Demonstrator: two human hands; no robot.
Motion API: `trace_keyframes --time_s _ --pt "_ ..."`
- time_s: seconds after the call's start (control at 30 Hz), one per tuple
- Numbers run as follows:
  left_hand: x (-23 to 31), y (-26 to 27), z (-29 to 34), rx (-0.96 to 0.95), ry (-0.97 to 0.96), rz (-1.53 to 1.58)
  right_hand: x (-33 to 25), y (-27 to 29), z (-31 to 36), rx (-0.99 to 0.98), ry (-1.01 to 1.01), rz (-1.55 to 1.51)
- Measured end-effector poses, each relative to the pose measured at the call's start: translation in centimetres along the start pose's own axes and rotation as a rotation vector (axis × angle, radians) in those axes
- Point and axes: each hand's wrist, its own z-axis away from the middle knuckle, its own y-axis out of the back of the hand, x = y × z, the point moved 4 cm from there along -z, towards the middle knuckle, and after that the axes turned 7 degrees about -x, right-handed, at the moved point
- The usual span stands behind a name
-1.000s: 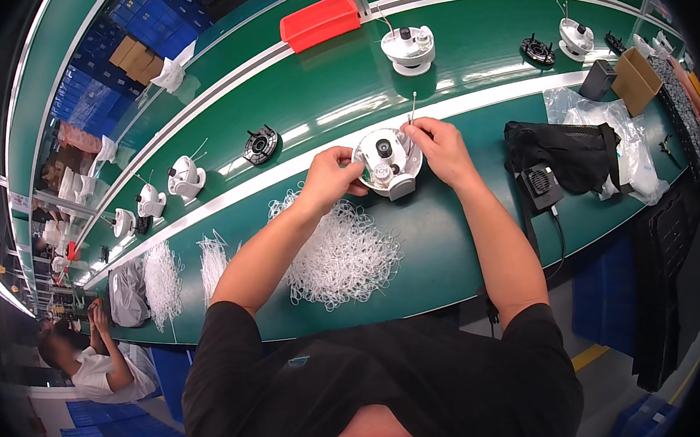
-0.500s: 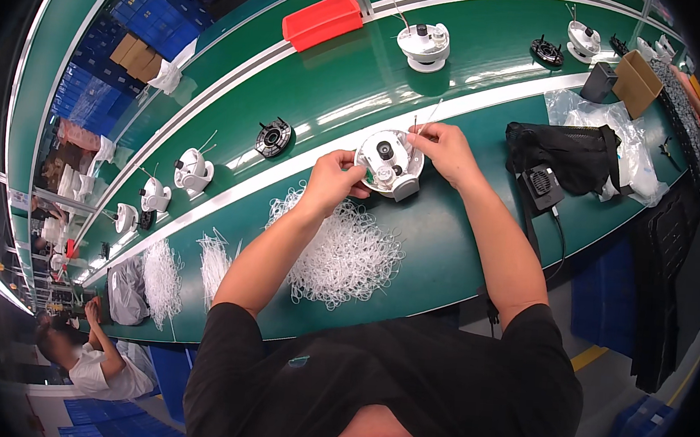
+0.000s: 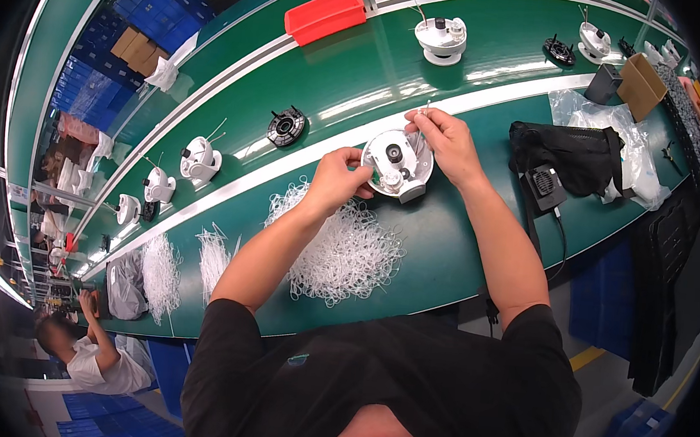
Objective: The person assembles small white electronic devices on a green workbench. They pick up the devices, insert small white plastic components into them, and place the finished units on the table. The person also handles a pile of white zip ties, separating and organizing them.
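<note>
A round white camera housing (image 3: 407,175) with a black lens in its middle is tilted above the near green bench. My left hand (image 3: 341,178) holds it by its left edge, with the thumb over the rim. At its upper right, my right hand (image 3: 445,140) pinches a thin light wire (image 3: 427,106) between thumb and fingertips. The wire's end sticks up past the fingers; the rest of it is hidden by them. Just below my left hand lies a tangled pile of thin white looped ties (image 3: 345,255).
White camera units (image 3: 441,41) and black rings (image 3: 287,126) stand along the green belt. A red tray (image 3: 326,16) sits beyond. To the right are a black bag (image 3: 564,157), a dark device with a cable (image 3: 543,189) and clear plastic bags (image 3: 639,151). A co-worker (image 3: 97,355) sits at far left.
Units and rings on the belt have shifted to the right. My right hand has risen slightly, and less wire shows above its fingers. The held housing has moved a little right.
</note>
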Motion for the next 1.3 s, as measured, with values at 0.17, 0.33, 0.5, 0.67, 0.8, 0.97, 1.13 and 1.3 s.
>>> trace_keyframes --time_s 0.17,0.33,0.5,0.67,0.8,0.97,1.13,1.3 --pt "1.3 2.5 -1.4 0.176 -0.192 -0.124 -1.2 -0.4 0.2 -0.036 0.058 0.256" --pt "5.5 1.3 -2.1 0.073 -0.366 0.064 -1.8 -1.1 0.3 -0.049 0.194 0.433" --pt "7.1 -0.4 -2.7 -0.011 -0.435 0.140 -2.1 -1.3 0.3 -0.046 0.132 0.572" --pt "6.9 -1.0 -3.0 -0.039 -0.420 0.077 -2.4 -1.5 0.4 -0.031 0.166 0.644" --pt "6.9 -0.8 -3.4 -0.037 -0.430 -0.138 -2.4 -1.8 0.4 -0.070 0.197 0.643" --pt "6.5 -0.3 -4.2 -0.065 -0.411 -0.202 -2.3 -1.8 0.4 -0.088 0.191 0.407" --pt "5.2 -0.2 -5.0 -0.081 -0.343 -0.185 -2.6 -2.0 0.6 -0.100 0.138 0.206" --pt "5.3 -0.5 -4.9 -0.061 -0.241 -0.282 -1.4 -1.6 0.2 0.014 0.200 0.311"
